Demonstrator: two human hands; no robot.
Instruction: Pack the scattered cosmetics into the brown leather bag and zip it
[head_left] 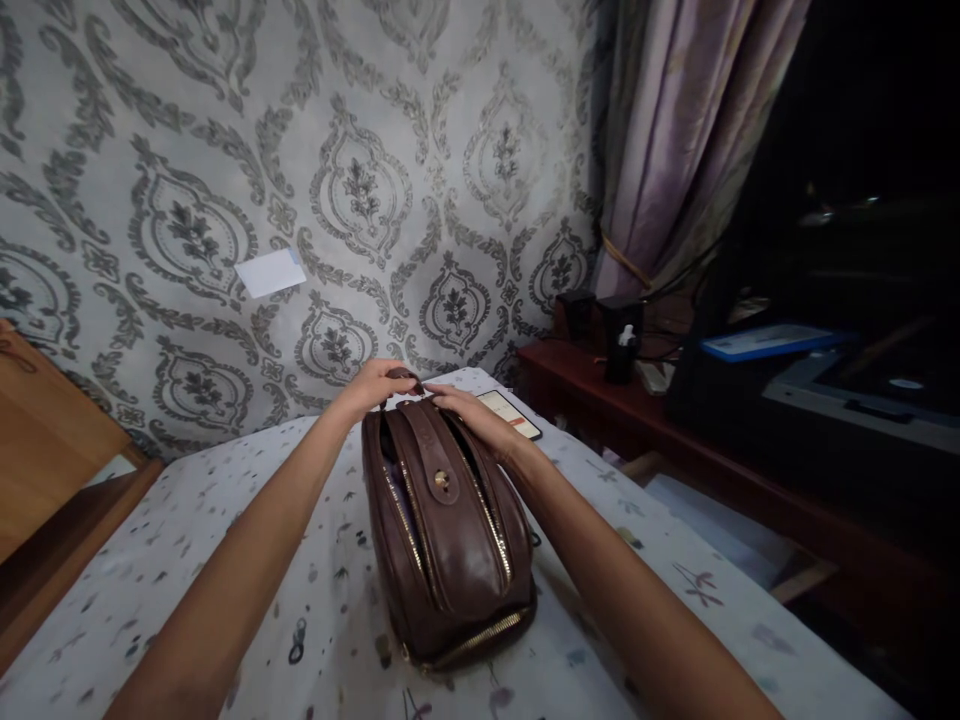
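Observation:
A brown leather bag [469,530] lies on the patterned white sheet in front of me. Two long gold zippers along its top stand partly open, with dark gaps inside. Between them runs a flap with a round gold clasp [442,482]. At the far end, my left hand [375,385] has its fingers closed on the bag's handle [407,378]. My right hand [476,415] rests against the far right edge of the bag, fingers stretched toward the handle. Its thumb is hidden.
A phone [510,413] with a lit screen lies just beyond my right forearm. On the right is a dark red desk [577,385] with speakers and a small bottle [625,338]. A wooden board [56,440] stands at left. Patterned wallpaper [360,190] backs the bed.

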